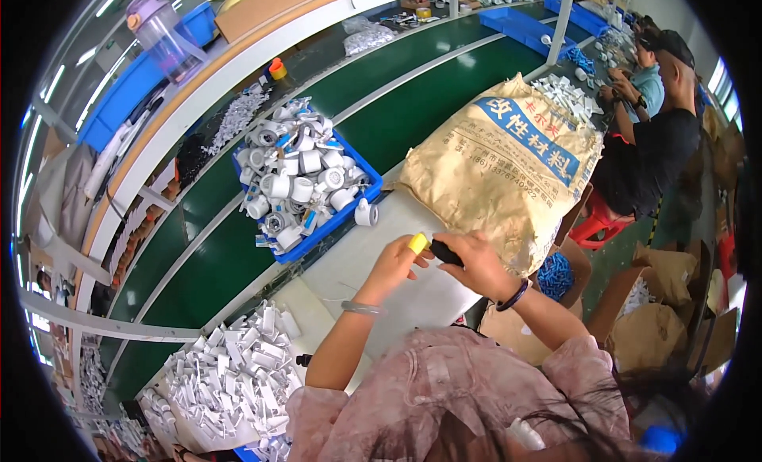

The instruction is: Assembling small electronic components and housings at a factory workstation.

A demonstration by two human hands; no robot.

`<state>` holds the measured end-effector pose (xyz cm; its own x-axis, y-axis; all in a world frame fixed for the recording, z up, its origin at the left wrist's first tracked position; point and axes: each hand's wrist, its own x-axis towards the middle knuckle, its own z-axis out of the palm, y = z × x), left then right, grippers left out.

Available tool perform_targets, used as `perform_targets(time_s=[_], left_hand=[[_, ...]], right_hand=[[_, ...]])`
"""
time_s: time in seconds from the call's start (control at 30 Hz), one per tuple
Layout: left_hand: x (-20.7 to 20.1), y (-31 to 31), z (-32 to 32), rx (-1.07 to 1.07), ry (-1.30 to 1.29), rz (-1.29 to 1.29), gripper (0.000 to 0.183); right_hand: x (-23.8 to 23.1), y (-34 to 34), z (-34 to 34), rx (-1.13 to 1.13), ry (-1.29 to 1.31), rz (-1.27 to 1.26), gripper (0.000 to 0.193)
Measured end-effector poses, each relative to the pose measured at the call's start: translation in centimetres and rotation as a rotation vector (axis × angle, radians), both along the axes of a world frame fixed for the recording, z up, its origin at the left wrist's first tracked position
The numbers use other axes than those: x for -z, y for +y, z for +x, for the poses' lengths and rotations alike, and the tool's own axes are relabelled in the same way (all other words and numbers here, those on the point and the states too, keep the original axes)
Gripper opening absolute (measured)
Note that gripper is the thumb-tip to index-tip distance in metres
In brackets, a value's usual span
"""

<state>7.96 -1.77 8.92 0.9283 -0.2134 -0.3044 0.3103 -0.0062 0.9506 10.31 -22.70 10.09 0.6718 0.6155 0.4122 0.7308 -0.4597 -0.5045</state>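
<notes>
I have both hands over the pale worktop (349, 281), just in front of my view, drawn close together. The left hand (394, 265) is bent narrow, with a yellow piece (417, 243) at its fingertips; I cannot tell whether it is gripped or worn on a finger. The right hand (479, 265) is curled narrow too, a black piece (447, 254) on its inner side, facing the left hand. I cannot tell whether that is held or worn, or whether the two pieces touch.

Ahead and to the left I see a blue tray (319, 242) heaped with white fittings (302, 176), one loose fitting (367, 213) just beside its near right corner. A tan sack (496, 172) lies ahead to the right, near the right hand. White strips (238, 375) are piled at my lower left. Beyond the tray runs a green belt (381, 101); at far right sits a co-worker (655, 148) in black.
</notes>
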Motion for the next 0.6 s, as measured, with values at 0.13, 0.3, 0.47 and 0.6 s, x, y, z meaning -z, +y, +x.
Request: perform_targets(time_s=[0.13,0.3,0.47,0.6], left_hand=[[2.0,-1.8,-1.4,-0.083,0.068,-0.052,0.028],[4.3,-2.0,-2.3,-0.154,0.294,-0.412,0.026],[5.9,-2.5,-2.9,-0.203,0.312,-0.584,0.022],[6.2,-2.9,-3.0,-0.247,0.204,-0.584,0.021]], right_hand=[[3.4,0.6,-2.0,0.021,-0.070,-0.029,0.056],[4.3,0.3,-2.7,0.015,-0.143,0.017,0.053],[4.7,-0.2,-3.4,-0.021,0.089,0.126,0.053],[5.5,-1.5,-3.4,-0.012,0.220,0.228,0.047]])
